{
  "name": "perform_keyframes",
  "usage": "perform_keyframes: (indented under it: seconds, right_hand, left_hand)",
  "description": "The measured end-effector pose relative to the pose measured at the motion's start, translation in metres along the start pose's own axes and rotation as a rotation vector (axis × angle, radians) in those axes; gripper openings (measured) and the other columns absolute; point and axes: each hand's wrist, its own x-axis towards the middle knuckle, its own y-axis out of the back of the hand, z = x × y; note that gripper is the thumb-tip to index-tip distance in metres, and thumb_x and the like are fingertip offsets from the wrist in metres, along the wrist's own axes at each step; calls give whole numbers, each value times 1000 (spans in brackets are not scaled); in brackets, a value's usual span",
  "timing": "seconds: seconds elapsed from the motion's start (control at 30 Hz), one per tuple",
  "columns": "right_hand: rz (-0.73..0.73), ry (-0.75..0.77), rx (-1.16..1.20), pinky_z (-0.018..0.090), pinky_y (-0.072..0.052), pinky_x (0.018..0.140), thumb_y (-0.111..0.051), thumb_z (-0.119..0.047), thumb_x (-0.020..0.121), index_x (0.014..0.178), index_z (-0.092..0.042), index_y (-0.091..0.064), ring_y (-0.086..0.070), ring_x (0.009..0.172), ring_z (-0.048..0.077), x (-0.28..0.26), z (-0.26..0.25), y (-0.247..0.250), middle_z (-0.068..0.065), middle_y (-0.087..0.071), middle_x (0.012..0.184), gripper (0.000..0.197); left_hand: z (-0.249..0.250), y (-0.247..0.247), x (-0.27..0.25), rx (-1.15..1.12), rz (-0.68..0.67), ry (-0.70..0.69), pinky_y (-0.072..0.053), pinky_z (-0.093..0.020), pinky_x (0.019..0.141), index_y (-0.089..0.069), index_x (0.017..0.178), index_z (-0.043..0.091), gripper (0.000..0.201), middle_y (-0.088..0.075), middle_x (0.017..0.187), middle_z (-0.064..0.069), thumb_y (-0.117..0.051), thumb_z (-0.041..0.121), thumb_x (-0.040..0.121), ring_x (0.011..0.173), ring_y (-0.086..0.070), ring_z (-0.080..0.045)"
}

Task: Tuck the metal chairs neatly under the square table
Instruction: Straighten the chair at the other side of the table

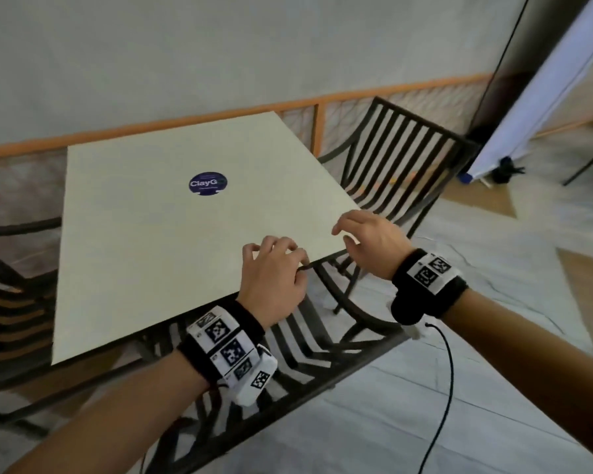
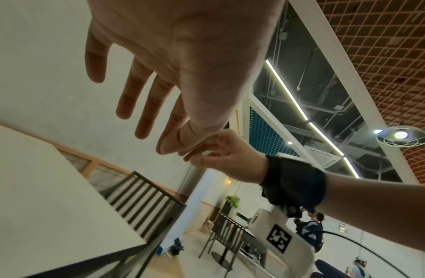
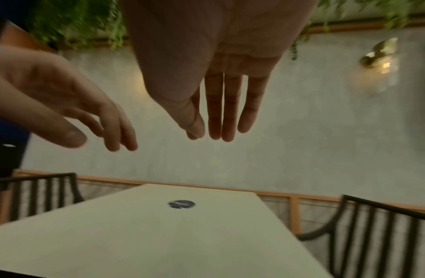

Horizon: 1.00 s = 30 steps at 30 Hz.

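The square cream table (image 1: 151, 261) carries a round blue sticker (image 1: 208, 183). A black metal chair (image 1: 298, 357) with a slatted back stands at the near side, its seat under the tabletop. Another chair (image 1: 404, 159) stands at the right side and a third (image 1: 11, 295) at the left. My left hand (image 1: 278, 261) hovers over the table's near right corner, just above the near chair's arm rail (image 1: 326, 268). My right hand (image 1: 356, 230) hovers beside it over the corner. Both wrist views show relaxed fingers (image 2: 145, 105) (image 3: 230, 112) holding nothing.
A low wooden rail with mesh (image 1: 315, 128) runs behind the table along a grey wall. A white folded stand and a black pole (image 1: 493, 97) rise at the back right. A black cable (image 1: 449, 378) hangs from my right wristband. Open floor lies to the right.
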Motion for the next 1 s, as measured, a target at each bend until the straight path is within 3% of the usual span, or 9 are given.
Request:
perform_keyframes:
  seconds: [0.23, 0.37, 0.5, 0.63, 0.73, 0.87, 1.0]
  right_hand:
    - [-155, -208, -50, 46, -57, 69, -48, -2, 83, 103, -13, -64, -63, 86, 33, -20, 190, -6, 11, -63, 105, 28]
    - [-287, -313, -84, 37, -53, 74, -48, -1, 83, 106, -16, -62, -63, 93, 34, -7, 297, -26, 10, -63, 110, 32]
    - [-405, -363, -124, 30, -42, 68, -50, -5, 86, 112, -18, -61, -62, 99, 31, 9, 372, -49, 9, -62, 119, 31]
    - [-564, -369, -146, 38, -52, 81, -51, -5, 86, 120, -19, -58, -61, 107, 31, 36, 450, -85, 9, -60, 127, 38]
    - [-630, -386, -149, 41, -54, 82, -49, -5, 87, 125, -20, -54, -61, 107, 32, 53, 498, -115, 10, -60, 127, 42]
    - [-698, -349, -217, 41, -45, 92, -49, -6, 89, 133, -19, -45, -54, 115, 31, 75, 562, -162, 11, -55, 132, 46]
    - [-656, -289, -337, 50, -33, 108, -53, -10, 87, 141, -24, -35, -35, 134, 31, 99, 629, -206, 9, -39, 146, 58]
  left_hand:
    - [116, -87, 113, -66, -85, -80, -36, -40, 90, -63, 105, 25, 21, -62, 112, 6, -54, 28, 86, 109, -50, -18]
    - [151, -157, 194, -103, -197, -58, -38, -41, 87, -60, 110, 23, 25, -63, 113, 3, -55, 27, 86, 109, -51, -22]
    - [162, -221, 254, -126, -289, 7, -41, -44, 88, -59, 109, 18, 25, -64, 111, 0, -55, 22, 85, 108, -54, -25]
    - [165, -289, 310, -133, -463, 114, -47, -44, 91, -58, 114, 15, 30, -65, 117, -6, -57, 23, 86, 110, -57, -29]
    - [165, -336, 335, -200, -543, 248, -51, -47, 92, -57, 119, 11, 34, -63, 121, -9, -60, 21, 87, 111, -59, -30]
    - [158, -402, 364, -158, -659, 372, -46, -45, 99, -52, 127, 12, 40, -48, 137, -10, -59, 19, 88, 124, -48, -30]
    - [149, -459, 390, -41, -729, 436, -34, -49, 112, -46, 138, 13, 49, -14, 160, -10, -56, 25, 91, 145, -20, -29]
